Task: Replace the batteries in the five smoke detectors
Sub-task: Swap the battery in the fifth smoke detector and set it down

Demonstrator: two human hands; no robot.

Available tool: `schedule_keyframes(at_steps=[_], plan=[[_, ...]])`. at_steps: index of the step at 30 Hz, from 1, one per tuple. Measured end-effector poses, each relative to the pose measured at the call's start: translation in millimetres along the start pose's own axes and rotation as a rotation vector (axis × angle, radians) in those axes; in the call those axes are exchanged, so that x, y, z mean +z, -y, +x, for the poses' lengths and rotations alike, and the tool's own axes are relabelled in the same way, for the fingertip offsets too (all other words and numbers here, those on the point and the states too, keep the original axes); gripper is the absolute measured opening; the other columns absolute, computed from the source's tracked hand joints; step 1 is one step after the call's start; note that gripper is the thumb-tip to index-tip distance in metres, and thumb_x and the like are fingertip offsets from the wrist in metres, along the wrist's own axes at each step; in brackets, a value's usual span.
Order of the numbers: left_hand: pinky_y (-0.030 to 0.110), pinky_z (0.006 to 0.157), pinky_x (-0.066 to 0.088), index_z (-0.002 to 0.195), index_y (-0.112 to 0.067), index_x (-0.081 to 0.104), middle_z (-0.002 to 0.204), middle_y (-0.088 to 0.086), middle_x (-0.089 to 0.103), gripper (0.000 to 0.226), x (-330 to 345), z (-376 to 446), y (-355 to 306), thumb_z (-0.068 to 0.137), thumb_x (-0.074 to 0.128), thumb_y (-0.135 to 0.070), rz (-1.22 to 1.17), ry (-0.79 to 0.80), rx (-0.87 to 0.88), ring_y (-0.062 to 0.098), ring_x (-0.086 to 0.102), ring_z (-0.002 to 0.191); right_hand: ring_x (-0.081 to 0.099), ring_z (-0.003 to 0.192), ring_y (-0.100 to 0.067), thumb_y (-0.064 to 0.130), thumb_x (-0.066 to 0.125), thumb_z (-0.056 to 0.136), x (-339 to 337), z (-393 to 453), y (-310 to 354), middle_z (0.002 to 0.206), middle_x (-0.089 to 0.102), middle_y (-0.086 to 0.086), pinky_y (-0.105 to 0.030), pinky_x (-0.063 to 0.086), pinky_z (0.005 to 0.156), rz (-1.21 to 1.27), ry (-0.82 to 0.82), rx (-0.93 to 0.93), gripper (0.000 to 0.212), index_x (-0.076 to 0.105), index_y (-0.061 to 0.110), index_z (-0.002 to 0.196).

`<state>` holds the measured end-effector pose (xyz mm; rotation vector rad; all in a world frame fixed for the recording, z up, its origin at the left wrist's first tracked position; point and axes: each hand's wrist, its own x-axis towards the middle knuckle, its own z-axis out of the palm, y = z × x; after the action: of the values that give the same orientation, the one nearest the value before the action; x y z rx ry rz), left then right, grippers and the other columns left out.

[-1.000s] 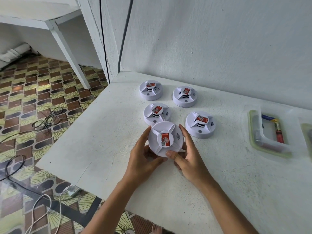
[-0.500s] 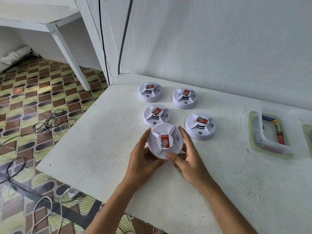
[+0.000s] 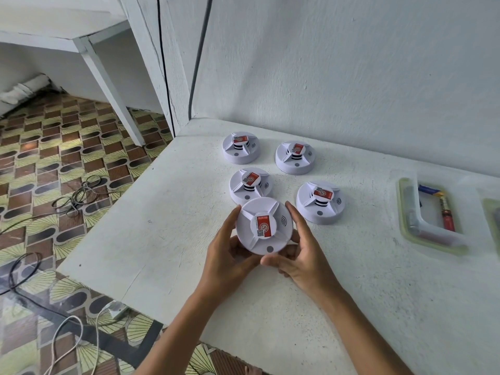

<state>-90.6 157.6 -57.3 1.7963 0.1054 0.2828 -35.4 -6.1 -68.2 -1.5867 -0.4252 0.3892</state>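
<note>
Two hands hold one round white smoke detector point(image 3: 263, 226) up off the white table point(image 3: 151, 234). The left hand point(image 3: 230, 255) grips its left side, with the fingers curled round the edge and under it. The right hand point(image 3: 300, 255) grips its right side, with the thumb on the near rim and the fingers wrapped behind. The top of this detector faces up and shows a red sticker point(image 3: 263, 226). Four more detectors sit flat on the table past the fingertips. One point(image 3: 250, 185) is just behind the left hand, almost touching the held one. One point(image 3: 320, 201) is just beyond the right hand. Two more sit further back near the wall, one point(image 3: 240, 147) on the left and one point(image 3: 295, 156) on the right. Far off to the right of the right hand lies a clear tray point(image 3: 405, 212) with batteries point(image 3: 447, 215) in it.
</note>
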Motion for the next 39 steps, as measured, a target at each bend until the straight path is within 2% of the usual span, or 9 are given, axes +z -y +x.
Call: schedule_keyframes(at_steps=[3,7,11,15,19,25,28,33,39], plan=[[0.022,0.074,0.057,0.133,-0.045,0.032,0.114,-0.016,0.062,0.088,0.3,0.3,0.2,0.066,0.084,-0.018,0.005,-0.002,-0.002,0.008,0.071,0.089,0.061,0.067,-0.003,0.020,0.082,0.072,1.2,-0.6,1.5,0.125,0.063,-0.002,-0.018,0.047,0.054,-0.018,-0.011,-0.006,0.096,0.022,0.043,0.144],[0.025,0.075,0.058,0.133,-0.046,0.032,0.113,-0.010,0.067,0.087,0.4,0.2,0.1,0.065,0.082,-0.027,0.011,0.002,-0.010,0.010,0.071,0.089,0.061,0.064,-0.006,0.030,0.079,0.075,2.3,-1.0,2.6,0.117,0.066,0.004,-0.022,0.047,0.053,-0.057,-0.044,-0.009,0.087,0.027,0.047,0.142],[0.023,0.074,0.057,0.136,-0.044,0.031,0.114,-0.005,0.068,0.089,0.7,-0.4,1.2,0.064,0.082,-0.029,0.030,-0.002,-0.010,0.009,0.071,0.088,0.061,0.080,0.000,0.023,0.079,0.078,2.2,0.7,0.8,0.128,0.061,0.004,-0.015,0.047,0.061,-0.049,-0.052,0.001,0.086,0.028,0.041,0.145],[0.027,0.075,0.059,0.139,-0.039,0.031,0.110,-0.003,0.070,0.091,0.5,-0.6,5.0,0.064,0.083,-0.028,0.031,-0.006,-0.022,0.010,0.072,0.088,0.057,0.072,0.005,0.018,0.077,0.080,2.2,1.2,-0.5,0.125,0.062,-0.001,-0.010,0.044,0.057,-0.052,-0.055,0.006,0.082,0.030,0.042,0.143],[0.019,0.072,0.056,0.143,-0.029,0.033,0.107,0.001,0.071,0.093,1.7,0.6,7.1,0.067,0.086,-0.016,0.044,-0.008,-0.024,0.008,0.072,0.085,0.057,0.072,0.005,0.014,0.074,0.082,2.5,2.1,-0.3,0.122,0.063,-0.002,-0.010,0.044,0.057,-0.063,-0.051,0.012,0.079,0.031,0.045,0.140],[0.022,0.072,0.057,0.134,-0.045,0.032,0.105,-0.001,0.072,0.089,1.8,-0.1,4.7,0.065,0.085,-0.026,0.031,-0.015,-0.022,0.010,0.072,0.083,0.056,0.079,0.004,0.015,0.074,0.082,2.3,2.3,-0.1,0.125,0.061,0.001,-0.011,0.045,0.060,-0.058,-0.048,0.018,0.079,0.030,0.047,0.140],[0.021,0.072,0.056,0.135,-0.043,0.032,0.107,0.001,0.071,0.090,1.7,0.6,6.1,0.067,0.085,-0.020,0.035,-0.014,-0.015,0.010,0.072,0.084,0.056,0.080,0.004,0.015,0.073,0.083,2.5,2.3,0.1,0.125,0.061,0.002,-0.011,0.045,0.060,-0.055,-0.047,0.015,0.078,0.030,0.047,0.140],[0.021,0.072,0.057,0.134,-0.046,0.031,0.110,0.002,0.070,0.088,1.4,-0.2,4.4,0.063,0.082,-0.032,0.027,-0.008,-0.014,0.009,0.072,0.084,0.056,0.081,0.003,0.016,0.074,0.082,2.4,2.9,-0.6,0.125,0.061,0.003,-0.012,0.045,0.062,-0.048,-0.049,0.017,0.079,0.030,0.048,0.139],[0.023,0.072,0.057,0.135,-0.045,0.031,0.109,-0.001,0.070,0.089,0.7,0.1,5.1,0.063,0.083,-0.033,0.031,-0.005,-0.009,0.010,0.072,0.084,0.056,0.081,0.003,0.018,0.074,0.081,2.7,2.0,-0.5,0.126,0.061,0.002,-0.011,0.045,0.061,-0.038,-0.049,0.019,0.080,0.029,0.047,0.140]])
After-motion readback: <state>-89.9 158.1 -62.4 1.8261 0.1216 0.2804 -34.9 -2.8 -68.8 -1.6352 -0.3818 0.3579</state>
